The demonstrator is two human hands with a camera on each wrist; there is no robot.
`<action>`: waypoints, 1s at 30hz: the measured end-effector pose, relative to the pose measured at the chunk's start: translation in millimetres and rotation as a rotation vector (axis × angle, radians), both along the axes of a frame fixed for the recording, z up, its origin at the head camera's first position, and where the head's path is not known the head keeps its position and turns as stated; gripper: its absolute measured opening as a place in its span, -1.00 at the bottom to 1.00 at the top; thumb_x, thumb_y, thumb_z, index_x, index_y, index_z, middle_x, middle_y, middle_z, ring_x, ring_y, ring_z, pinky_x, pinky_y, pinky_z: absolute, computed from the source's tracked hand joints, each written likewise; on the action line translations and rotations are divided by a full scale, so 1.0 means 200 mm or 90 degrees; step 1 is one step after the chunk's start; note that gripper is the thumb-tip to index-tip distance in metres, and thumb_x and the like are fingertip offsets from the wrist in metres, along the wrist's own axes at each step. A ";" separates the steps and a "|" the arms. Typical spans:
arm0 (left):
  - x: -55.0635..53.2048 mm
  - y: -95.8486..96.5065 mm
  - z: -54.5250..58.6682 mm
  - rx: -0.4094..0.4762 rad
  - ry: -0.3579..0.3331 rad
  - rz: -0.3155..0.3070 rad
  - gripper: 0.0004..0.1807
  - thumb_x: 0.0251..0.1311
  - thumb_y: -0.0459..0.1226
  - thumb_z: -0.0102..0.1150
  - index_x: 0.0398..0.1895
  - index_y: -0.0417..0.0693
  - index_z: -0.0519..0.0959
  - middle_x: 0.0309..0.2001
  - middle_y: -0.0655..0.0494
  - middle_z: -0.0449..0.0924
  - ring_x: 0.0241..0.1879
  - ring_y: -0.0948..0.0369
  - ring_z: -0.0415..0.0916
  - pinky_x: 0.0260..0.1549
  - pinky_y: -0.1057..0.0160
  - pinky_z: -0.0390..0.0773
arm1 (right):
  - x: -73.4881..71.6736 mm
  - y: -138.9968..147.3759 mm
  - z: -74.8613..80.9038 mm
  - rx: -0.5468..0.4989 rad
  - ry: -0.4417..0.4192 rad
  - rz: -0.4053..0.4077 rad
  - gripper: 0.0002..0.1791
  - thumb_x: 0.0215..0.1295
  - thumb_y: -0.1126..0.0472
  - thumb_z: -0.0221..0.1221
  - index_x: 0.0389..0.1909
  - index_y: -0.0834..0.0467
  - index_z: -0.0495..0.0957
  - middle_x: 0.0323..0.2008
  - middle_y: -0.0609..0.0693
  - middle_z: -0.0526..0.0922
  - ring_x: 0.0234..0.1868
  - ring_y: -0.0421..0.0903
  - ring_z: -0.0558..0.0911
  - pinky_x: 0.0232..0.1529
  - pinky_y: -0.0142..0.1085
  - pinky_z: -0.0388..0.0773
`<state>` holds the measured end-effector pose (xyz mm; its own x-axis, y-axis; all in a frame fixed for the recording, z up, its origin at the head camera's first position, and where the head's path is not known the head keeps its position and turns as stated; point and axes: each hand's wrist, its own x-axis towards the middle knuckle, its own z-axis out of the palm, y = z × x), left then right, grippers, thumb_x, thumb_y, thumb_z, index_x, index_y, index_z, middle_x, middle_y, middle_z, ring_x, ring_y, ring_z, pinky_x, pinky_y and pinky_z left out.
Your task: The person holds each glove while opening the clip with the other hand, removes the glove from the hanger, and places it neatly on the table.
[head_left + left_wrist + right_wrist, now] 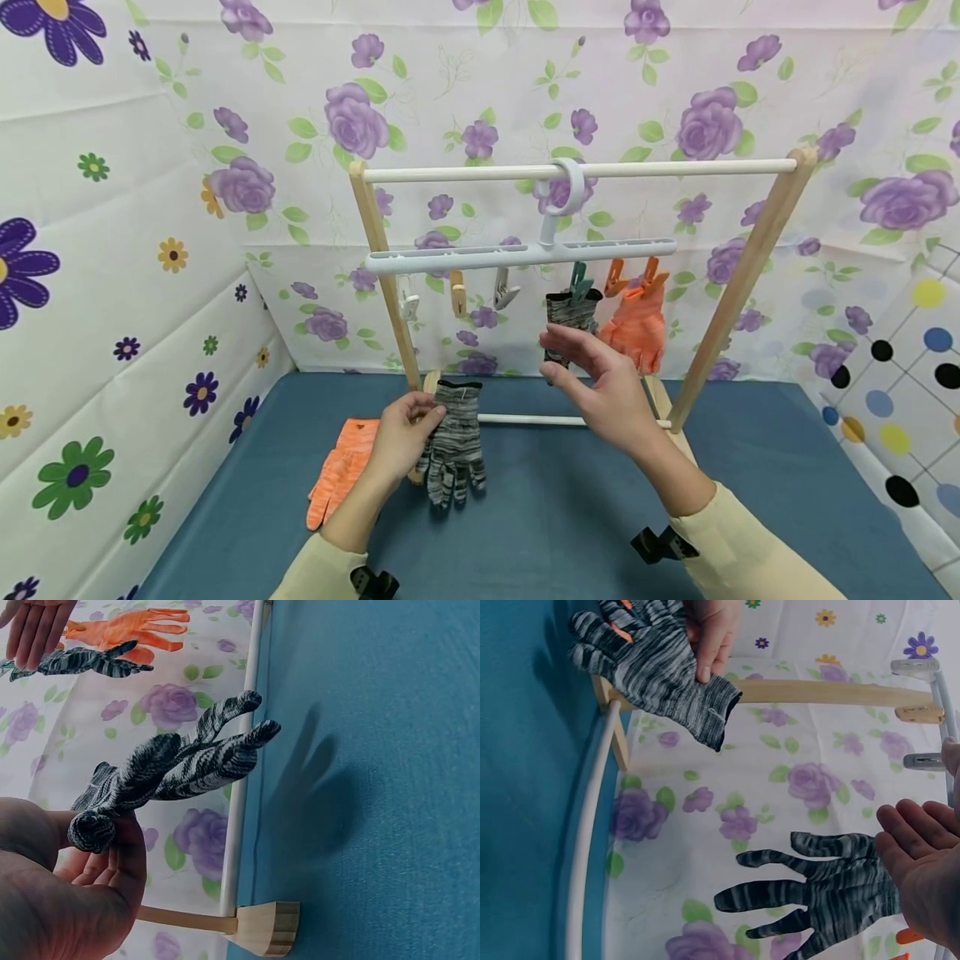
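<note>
My left hand (401,440) pinches a grey-and-black striped knit glove (457,429) at the edge near its cuff. The glove hangs fingers down, above the blue surface. My right hand (603,390) is raised with extended fingers and a spread thumb, in front of a second striped glove (573,308). A green clothespin (580,282) holds that glove by the cuff under a white hanger (487,257). In the right wrist view the right hand (926,874) is beside the hanging glove's (844,889) cuff; whether they touch I cannot tell.
An orange glove (637,325) hangs from orange clothespins (617,277) at the hanger's right. White (407,298), tan (457,294) and grey (505,288) clothespins hang free. Another orange glove (343,468) lies left on the blue surface (540,517). A wooden frame (738,292) carries the hanger.
</note>
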<state>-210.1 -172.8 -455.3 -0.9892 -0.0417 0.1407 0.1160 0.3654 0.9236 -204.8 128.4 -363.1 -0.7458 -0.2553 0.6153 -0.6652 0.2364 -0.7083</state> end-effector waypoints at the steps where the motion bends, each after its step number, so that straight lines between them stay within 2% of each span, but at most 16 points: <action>1: 0.00 0.00 0.00 -0.002 -0.003 0.000 -0.74 0.51 -0.32 0.27 0.13 -0.30 0.63 -0.13 -0.04 0.73 -0.07 0.04 0.63 -0.11 0.10 0.55 | 0.01 0.01 -0.01 0.006 -0.001 -0.003 -0.43 0.46 0.33 0.35 0.45 0.13 0.52 0.27 0.02 0.68 0.32 -0.06 0.62 0.33 -0.34 0.48; 15: 0.01 0.03 -0.07 -0.006 -0.052 -0.050 -0.77 0.52 -0.31 0.25 0.10 -0.27 0.62 -0.17 0.01 0.72 -0.09 0.09 0.60 -0.11 0.04 0.55 | 0.09 0.09 -0.14 0.064 0.022 -0.028 -0.39 0.42 0.33 0.39 0.45 0.14 0.51 0.29 0.02 0.66 0.32 -0.02 0.62 0.33 -0.42 0.44; 20: 0.02 0.05 -0.10 -0.003 -0.068 -0.065 -0.78 0.51 -0.33 0.24 0.08 -0.29 0.62 -0.19 0.00 0.72 -0.11 0.10 0.60 -0.11 0.06 0.55 | 0.11 0.12 -0.17 0.088 0.006 -0.050 -0.38 0.42 0.26 0.40 0.46 0.18 0.50 0.29 -0.06 0.66 0.34 -0.08 0.61 0.31 -0.31 0.50; 24: 0.01 0.05 -0.13 -0.010 -0.080 -0.066 -0.80 0.50 -0.34 0.25 0.07 -0.28 0.62 -0.22 0.02 0.70 -0.16 0.12 0.58 -0.12 0.08 0.54 | 0.13 0.15 -0.20 0.112 -0.003 -0.065 -0.38 0.44 0.20 0.40 0.47 0.13 0.50 0.29 -0.10 0.66 0.33 -0.08 0.61 0.29 -0.17 0.56; 26: 0.01 0.06 -0.14 -0.024 -0.079 -0.065 -0.80 0.50 -0.34 0.26 0.06 -0.27 0.63 -0.24 0.04 0.70 -0.17 0.12 0.58 -0.13 0.06 0.54 | 0.14 0.16 -0.22 0.122 0.001 -0.066 -0.38 0.44 0.20 0.40 0.47 0.12 0.50 0.29 -0.09 0.66 0.32 -0.05 0.62 0.27 -0.12 0.57; 30: 0.00 0.06 -0.17 -0.088 -0.054 -0.064 -0.80 0.49 -0.32 0.28 0.06 -0.24 0.63 -0.23 0.06 0.70 -0.17 0.11 0.60 -0.14 -0.01 0.57 | 0.15 0.17 -0.25 0.146 0.022 -0.064 -0.38 0.43 0.22 0.41 0.47 0.09 0.50 0.29 -0.03 0.66 0.31 0.01 0.62 0.23 -0.02 0.57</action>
<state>-209.5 -161.7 -488.9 -0.9959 0.0725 0.0546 0.0828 0.4796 0.8736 -174.5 163.2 -414.0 -0.7539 -0.3175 0.5752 -0.6534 0.4543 -0.6055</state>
